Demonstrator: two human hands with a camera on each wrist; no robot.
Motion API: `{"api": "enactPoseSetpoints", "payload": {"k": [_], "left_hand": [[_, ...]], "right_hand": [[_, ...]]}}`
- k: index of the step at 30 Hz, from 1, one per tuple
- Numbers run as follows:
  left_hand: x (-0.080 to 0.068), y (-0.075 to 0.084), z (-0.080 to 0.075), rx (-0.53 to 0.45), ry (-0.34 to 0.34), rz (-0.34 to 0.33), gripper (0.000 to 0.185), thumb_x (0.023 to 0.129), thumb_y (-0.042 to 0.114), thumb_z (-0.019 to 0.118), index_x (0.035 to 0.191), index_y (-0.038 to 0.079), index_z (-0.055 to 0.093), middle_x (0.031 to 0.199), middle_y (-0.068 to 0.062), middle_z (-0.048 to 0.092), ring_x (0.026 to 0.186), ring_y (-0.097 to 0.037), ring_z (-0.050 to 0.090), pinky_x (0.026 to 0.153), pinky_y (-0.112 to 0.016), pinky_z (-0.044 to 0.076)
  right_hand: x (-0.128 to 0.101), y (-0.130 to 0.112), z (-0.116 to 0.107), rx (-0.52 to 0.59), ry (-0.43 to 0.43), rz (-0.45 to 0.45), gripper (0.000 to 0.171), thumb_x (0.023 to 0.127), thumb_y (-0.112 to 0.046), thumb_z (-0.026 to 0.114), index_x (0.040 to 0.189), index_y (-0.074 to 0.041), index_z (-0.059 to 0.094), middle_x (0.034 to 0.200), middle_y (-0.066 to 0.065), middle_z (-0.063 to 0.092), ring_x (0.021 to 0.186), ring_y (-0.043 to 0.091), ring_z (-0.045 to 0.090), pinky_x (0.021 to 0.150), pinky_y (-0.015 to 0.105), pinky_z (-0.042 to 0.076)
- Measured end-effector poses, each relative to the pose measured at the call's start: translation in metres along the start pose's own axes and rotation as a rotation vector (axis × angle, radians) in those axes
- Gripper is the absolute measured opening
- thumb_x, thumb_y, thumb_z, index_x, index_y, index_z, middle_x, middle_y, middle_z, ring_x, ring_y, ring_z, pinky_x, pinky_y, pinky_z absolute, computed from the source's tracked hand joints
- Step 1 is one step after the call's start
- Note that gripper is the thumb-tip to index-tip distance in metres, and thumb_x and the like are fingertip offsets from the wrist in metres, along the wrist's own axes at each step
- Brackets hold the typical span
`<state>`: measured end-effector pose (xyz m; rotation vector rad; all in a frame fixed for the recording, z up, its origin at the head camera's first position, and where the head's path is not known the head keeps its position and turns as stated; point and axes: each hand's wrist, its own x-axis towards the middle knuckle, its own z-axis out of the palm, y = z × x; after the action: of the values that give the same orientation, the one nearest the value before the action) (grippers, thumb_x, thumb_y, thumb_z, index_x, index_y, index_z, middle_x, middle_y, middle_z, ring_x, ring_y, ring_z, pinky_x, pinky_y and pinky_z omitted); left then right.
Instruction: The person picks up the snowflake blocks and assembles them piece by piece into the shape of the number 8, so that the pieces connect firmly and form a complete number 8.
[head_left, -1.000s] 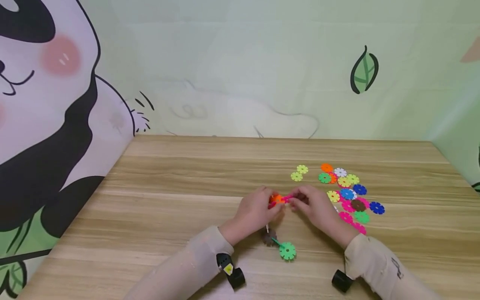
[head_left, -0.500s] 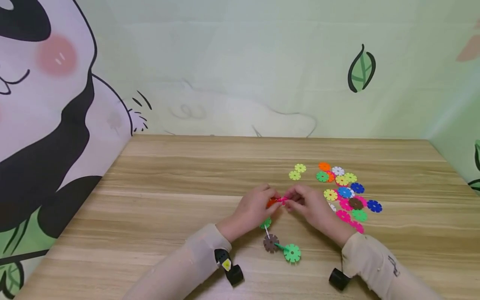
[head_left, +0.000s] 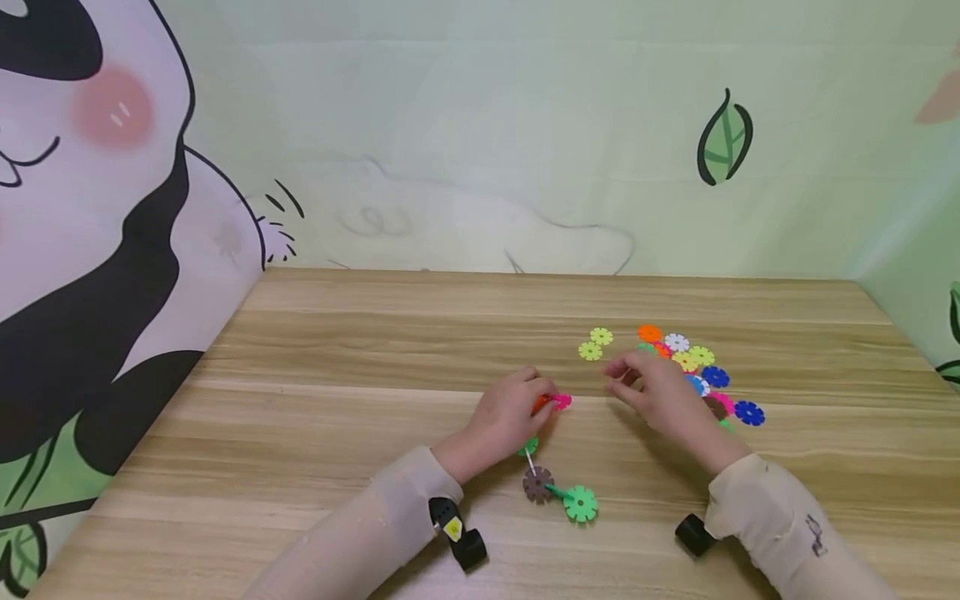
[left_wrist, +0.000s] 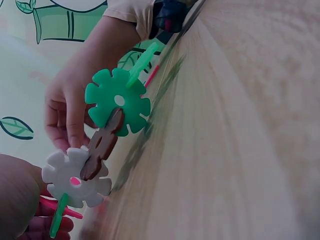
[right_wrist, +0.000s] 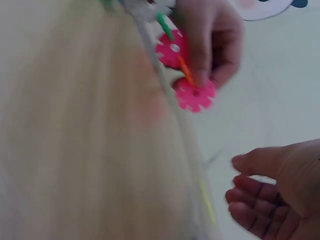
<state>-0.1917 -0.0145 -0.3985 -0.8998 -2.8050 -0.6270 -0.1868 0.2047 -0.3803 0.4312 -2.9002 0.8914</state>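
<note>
Head view: your left hand [head_left: 504, 421] pinches the snowflake-disc chain [head_left: 551, 475] by its pink end; your empty, loosely open right hand [head_left: 660, 396] hovers over the loose disc pile [head_left: 712, 377], hiding several. Left wrist view: the chain runs toward you. Right wrist view: blurred, fingers relaxed.

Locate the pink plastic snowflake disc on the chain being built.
Head view, table centre: the pink plastic snowflake disc tops the chain, gripped by the left hand, left of the right hand.
</note>
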Motion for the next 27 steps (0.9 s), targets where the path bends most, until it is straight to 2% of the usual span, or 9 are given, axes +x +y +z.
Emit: {"api": "enactPoseSetpoints", "payload": {"k": [8,12,18,23,27], "left_hand": [[0.0,0.001,0.0,-0.005,-0.008,0.006,0.015,0.092,0.019,0.064,0.102,0.011,0.071,0.096,-0.003,0.066,0.084,-0.015,0.061,0.073,-0.025,0.052],[0.0,0.001,0.0,-0.016,-0.006,0.002,0.014,0.091,0.017,0.064,0.101,0.01,0.071,0.096,-0.003,0.065,0.084,-0.015,0.06,0.074,-0.025,0.051],[-0.001,0.001,0.0,-0.031,-0.002,-0.002,0.014,0.091,0.016,0.065,0.101,0.009,0.071,0.096,-0.003,0.065,0.084,-0.015,0.06,0.075,-0.025,0.052],[-0.001,0.0,0.001,-0.027,0.008,0.013,0.014,0.091,0.017,0.065,0.101,0.009,0.072,0.095,-0.003,0.065,0.084,-0.014,0.061,0.075,-0.024,0.052],[-0.002,0.0,0.001,-0.023,0.012,0.022,0.014,0.091,0.017,0.065,0.101,0.009,0.071,0.096,-0.003,0.066,0.085,-0.015,0.062,0.076,-0.024,0.053]], "right_hand": [[-0.001,0.016,-0.026,-0.127,-0.046,0.067,0.018,0.087,-0.01,0.068,0.102,0.0,0.067,0.096,0.015,0.067,0.084,0.027,0.062,0.073,0.041,0.053],[-0.001,0.026,-0.031,-0.165,-0.1,0.107,0.023,0.085,-0.011,0.069,0.104,0.003,0.067,0.094,0.016,0.067,0.084,0.027,0.061,0.075,0.043,0.052],[0.0,0.035,-0.032,-0.212,-0.178,0.175,0.033,0.084,-0.015,0.071,0.11,0.005,0.065,0.09,0.014,0.065,0.077,0.023,0.055,0.069,0.037,0.049],[0.0,0.038,-0.032,-0.218,-0.173,0.167,0.034,0.082,-0.016,0.073,0.109,0.004,0.065,0.09,0.015,0.064,0.078,0.024,0.055,0.07,0.038,0.049],[0.0,0.04,-0.031,-0.173,-0.149,0.159,0.027,0.083,-0.012,0.071,0.104,0.003,0.065,0.086,0.013,0.061,0.076,0.023,0.053,0.067,0.034,0.045]]}}
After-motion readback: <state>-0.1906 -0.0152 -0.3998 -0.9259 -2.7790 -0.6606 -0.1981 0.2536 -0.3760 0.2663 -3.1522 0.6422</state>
